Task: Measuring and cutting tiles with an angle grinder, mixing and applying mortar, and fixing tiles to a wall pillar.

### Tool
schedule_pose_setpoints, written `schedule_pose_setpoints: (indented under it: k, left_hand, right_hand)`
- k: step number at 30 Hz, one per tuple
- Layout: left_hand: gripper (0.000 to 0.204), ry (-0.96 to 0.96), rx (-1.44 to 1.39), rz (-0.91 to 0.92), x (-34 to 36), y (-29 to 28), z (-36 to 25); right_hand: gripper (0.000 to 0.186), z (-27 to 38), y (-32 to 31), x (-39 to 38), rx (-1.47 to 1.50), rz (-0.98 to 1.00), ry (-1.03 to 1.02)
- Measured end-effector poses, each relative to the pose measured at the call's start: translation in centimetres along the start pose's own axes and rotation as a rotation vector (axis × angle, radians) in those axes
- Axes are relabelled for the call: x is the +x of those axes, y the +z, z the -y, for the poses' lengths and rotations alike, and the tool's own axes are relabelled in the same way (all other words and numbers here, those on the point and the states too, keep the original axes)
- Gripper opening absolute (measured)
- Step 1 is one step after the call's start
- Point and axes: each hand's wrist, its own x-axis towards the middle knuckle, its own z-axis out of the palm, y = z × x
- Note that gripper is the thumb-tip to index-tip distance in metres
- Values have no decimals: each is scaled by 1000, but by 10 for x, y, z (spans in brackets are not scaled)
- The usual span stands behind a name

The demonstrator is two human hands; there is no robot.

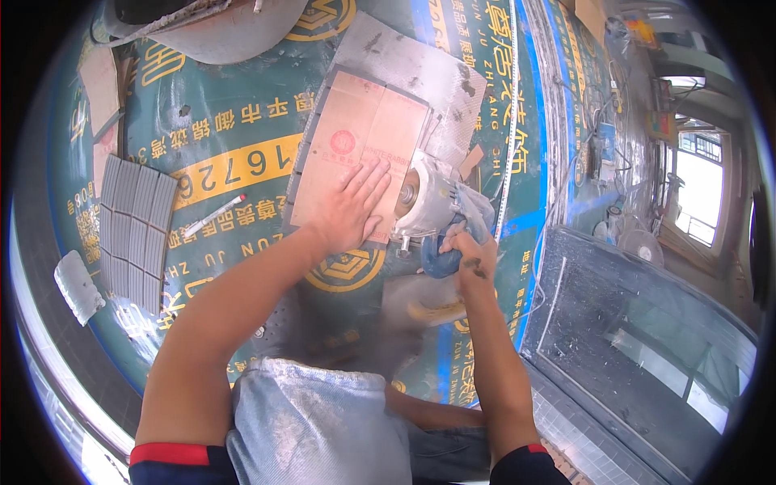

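My left hand [353, 208] lies flat, fingers spread, on a pinkish-brown tile-like panel [339, 109] with a round red mark. That panel rests on a grey, dust-smeared slab [449, 74] on the floor. My right hand [469, 246] is wrapped around the handle of a hand-held power cutter [428, 198] with a pale, dusty body and a blue rear part. The cutter stands at the panel's right edge, close to my left fingers. A round metal hub shows on its left side; whether the blade touches the panel is hidden.
Green printed floor sheeting [234, 166] spreads underneath. To the left are grey grooved strips [136, 230], a white marker pen with a red end [212, 214] and a white chunk [79, 287]. A large dusty tub [226, 36] stands at the back left. A dark, glossy panel [638, 339] lies right.
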Motion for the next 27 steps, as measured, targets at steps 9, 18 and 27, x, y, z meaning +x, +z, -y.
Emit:
schedule_pose_setpoints:
  k: [9, 18, 27]
  left_hand:
    - [75, -10, 13, -8, -1, 0, -1]
    - [74, 3, 22, 1, 0, -1, 0]
    - [74, 2, 29, -4, -1, 0, -1]
  right_hand:
    - [13, -9, -8, -2, 96, 58, -27]
    - [12, -11, -8, -7, 113, 63, -38]
    - [10, -9, -10, -14, -42, 56, -21]
